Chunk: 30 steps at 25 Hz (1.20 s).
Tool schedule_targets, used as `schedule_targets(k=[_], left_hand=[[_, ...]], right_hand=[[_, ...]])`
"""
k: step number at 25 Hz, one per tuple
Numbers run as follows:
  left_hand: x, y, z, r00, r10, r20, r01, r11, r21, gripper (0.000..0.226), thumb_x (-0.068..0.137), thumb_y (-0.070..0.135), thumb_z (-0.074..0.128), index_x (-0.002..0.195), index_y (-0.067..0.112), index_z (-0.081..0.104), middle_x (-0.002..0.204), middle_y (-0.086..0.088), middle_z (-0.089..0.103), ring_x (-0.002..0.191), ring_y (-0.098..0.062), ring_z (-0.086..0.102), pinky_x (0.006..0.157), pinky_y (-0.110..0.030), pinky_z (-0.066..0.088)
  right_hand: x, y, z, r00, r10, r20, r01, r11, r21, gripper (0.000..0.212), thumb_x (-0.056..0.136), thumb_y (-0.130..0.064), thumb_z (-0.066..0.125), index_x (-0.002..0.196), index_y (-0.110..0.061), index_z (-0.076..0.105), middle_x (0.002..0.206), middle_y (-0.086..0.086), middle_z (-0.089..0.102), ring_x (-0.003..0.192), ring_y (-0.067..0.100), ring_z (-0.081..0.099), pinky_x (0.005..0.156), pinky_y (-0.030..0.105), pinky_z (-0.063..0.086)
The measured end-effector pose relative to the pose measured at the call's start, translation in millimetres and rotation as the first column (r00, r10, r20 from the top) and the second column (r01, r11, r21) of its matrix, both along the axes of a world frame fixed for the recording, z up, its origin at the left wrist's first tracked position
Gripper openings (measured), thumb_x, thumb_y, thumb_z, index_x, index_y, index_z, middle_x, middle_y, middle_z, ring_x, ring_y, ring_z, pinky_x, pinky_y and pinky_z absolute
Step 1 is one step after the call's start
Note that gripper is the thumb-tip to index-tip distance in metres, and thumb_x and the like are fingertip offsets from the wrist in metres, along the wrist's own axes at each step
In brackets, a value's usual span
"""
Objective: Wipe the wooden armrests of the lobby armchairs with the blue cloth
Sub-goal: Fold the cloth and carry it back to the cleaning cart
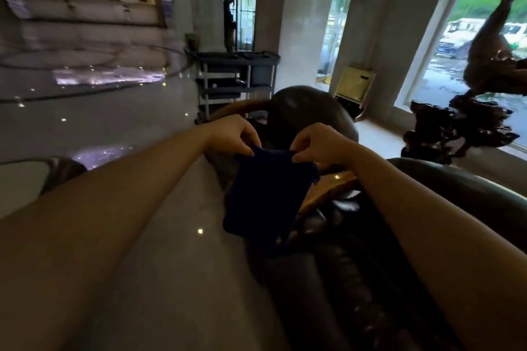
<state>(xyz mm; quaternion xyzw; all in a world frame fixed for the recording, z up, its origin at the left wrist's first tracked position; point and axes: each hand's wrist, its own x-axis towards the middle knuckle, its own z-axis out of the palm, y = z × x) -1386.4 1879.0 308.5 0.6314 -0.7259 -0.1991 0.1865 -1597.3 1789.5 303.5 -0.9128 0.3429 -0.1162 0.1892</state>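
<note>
A dark blue cloth [263, 196] hangs in the air at the middle of the view. My left hand [232, 135] pinches its upper left corner and my right hand [319, 142] pinches its upper right corner. The cloth hangs spread between them, in front of a dark leather armchair [308, 114]. A strip of light wooden armrest [328, 188] shows just right of the cloth, below my right hand. Another curved wooden rail [231, 110] shows behind my left hand. The cloth touches neither rail.
A second dark armchair [467, 188] lies at the right under my right forearm. A grey service cart [236, 77] stands behind the chairs. A dark carved root sculpture [462, 125] stands by the window at right. Glossy floor [114, 122] spreads to the left.
</note>
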Motion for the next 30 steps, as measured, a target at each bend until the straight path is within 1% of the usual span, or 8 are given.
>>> schedule_targets(k=[5,9,12,15,19,23,27,30], left_hand=[[110,7,-7,0.990,0.135,-0.030,-0.134,0.991,0.012,0.019,0.077,0.006,0.066,0.094,0.013,0.070,0.076,0.011,0.064,0.067,0.000,0.061,0.057,-0.009,0.050],[188,-10,-21,0.971,0.237,-0.045,-0.236,0.972,0.016,0.019,0.078,0.004,0.064,0.095,0.012,0.069,0.081,0.001,0.066,0.069,-0.004,0.062,0.060,-0.013,0.053],[236,-36,-31,0.958,0.284,-0.038,-0.284,0.959,0.020,0.021,0.078,0.002,0.064,0.096,0.012,0.069,0.085,-0.005,0.068,0.070,-0.009,0.063,0.061,-0.016,0.053],[287,-77,-36,0.941,0.339,-0.003,-0.339,0.941,0.010,0.022,0.078,0.003,0.064,0.097,0.012,0.069,0.090,-0.010,0.070,0.076,-0.014,0.064,0.069,-0.026,0.055],[356,-136,-32,0.914,0.403,0.039,-0.403,0.915,-0.020,0.023,0.077,0.003,0.064,0.098,0.008,0.069,0.097,-0.015,0.071,0.085,-0.024,0.066,0.081,-0.036,0.054],[436,-193,-34,0.887,0.462,0.012,-0.461,0.886,-0.039,0.023,0.077,0.005,0.065,0.099,0.009,0.069,0.098,-0.013,0.070,0.090,-0.023,0.065,0.082,-0.034,0.053],[530,-254,-47,0.871,0.490,-0.036,-0.491,0.871,-0.024,0.021,0.077,0.006,0.066,0.098,0.010,0.069,0.095,-0.009,0.069,0.082,-0.015,0.063,0.069,-0.019,0.050],[597,-299,-55,0.883,0.467,-0.049,-0.468,0.884,-0.012,0.020,0.077,0.006,0.066,0.096,0.011,0.069,0.094,-0.010,0.069,0.081,-0.016,0.064,0.068,-0.020,0.051]], right_hand=[[126,-19,-6,0.990,0.139,-0.009,-0.139,0.990,0.030,0.011,0.070,-0.020,0.075,0.077,-0.025,0.068,0.068,-0.016,0.060,0.066,-0.001,0.056,0.059,0.009,0.039],[215,-52,-16,0.972,0.233,-0.025,-0.233,0.972,0.031,0.012,0.072,-0.021,0.075,0.083,-0.021,0.069,0.070,-0.013,0.061,0.068,0.000,0.056,0.062,0.011,0.041],[273,-91,-27,0.954,0.297,-0.049,-0.297,0.955,0.022,0.014,0.072,-0.022,0.074,0.086,-0.019,0.071,0.069,-0.015,0.060,0.066,-0.002,0.055,0.057,0.008,0.039],[336,-145,-33,0.933,0.356,-0.053,-0.356,0.934,0.014,0.013,0.073,-0.021,0.074,0.085,-0.018,0.070,0.070,-0.014,0.060,0.066,-0.001,0.055,0.050,0.002,0.041],[415,-216,-29,0.906,0.420,-0.044,-0.419,0.907,0.032,0.012,0.074,-0.020,0.073,0.086,-0.018,0.070,0.075,-0.012,0.062,0.068,0.001,0.058,0.053,0.006,0.042],[500,-280,-24,0.893,0.449,-0.022,-0.449,0.893,0.025,0.010,0.073,-0.019,0.074,0.083,-0.018,0.070,0.069,-0.015,0.060,0.065,-0.001,0.057,0.052,0.004,0.044],[593,-342,-33,0.884,0.468,-0.015,-0.467,0.883,0.051,0.008,0.073,-0.018,0.073,0.079,-0.021,0.068,0.070,-0.015,0.061,0.067,-0.002,0.057,0.053,0.001,0.042],[654,-383,-43,0.881,0.474,-0.004,-0.472,0.878,0.074,0.009,0.074,-0.017,0.072,0.081,-0.021,0.067,0.073,-0.015,0.061,0.068,-0.002,0.057,0.056,-0.003,0.040]])
